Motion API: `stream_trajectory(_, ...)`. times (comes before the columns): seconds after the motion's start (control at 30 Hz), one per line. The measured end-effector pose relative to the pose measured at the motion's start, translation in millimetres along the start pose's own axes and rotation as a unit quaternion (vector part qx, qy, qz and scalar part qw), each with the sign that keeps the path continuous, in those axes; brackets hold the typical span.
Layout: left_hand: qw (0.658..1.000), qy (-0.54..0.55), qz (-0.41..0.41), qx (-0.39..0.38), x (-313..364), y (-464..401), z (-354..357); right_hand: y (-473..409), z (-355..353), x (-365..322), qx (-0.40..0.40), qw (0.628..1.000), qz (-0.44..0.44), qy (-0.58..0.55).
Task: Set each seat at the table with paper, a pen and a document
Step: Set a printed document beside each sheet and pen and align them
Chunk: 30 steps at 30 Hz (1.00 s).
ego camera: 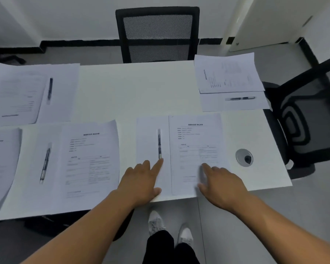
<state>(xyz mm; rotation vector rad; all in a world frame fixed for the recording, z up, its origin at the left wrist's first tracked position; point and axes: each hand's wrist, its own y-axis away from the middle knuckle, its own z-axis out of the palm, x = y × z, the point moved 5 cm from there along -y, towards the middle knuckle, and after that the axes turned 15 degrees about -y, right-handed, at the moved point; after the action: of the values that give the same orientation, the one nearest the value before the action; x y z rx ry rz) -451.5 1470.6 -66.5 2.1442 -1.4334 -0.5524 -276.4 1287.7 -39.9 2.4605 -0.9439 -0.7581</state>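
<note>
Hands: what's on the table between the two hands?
In the head view, between the left hand and right hand lie the blank paper's edge and the printed document.

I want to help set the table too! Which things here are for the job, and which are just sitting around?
For the job: blank paper, pen touched by the left hand, document under the right hand, and the other finished sets, like the far-right one.

Just around: cable hole cover in the table, chairs.
</note>
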Motion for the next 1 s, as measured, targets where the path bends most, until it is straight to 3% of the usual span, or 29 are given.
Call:
stream_trajectory(0.53, 0.998, -0.024, -0.019, 0.051, -2, -13, 13, -17, 28, 25, 0.065, 0.998, -0.007, -0.011)
stream_trajectory(1.0, 0.998, -0.04, -0.022, 0.034, 11, -10, 21, -17, 29, 40, 0.079, 0.996, -0.029, 0.026)
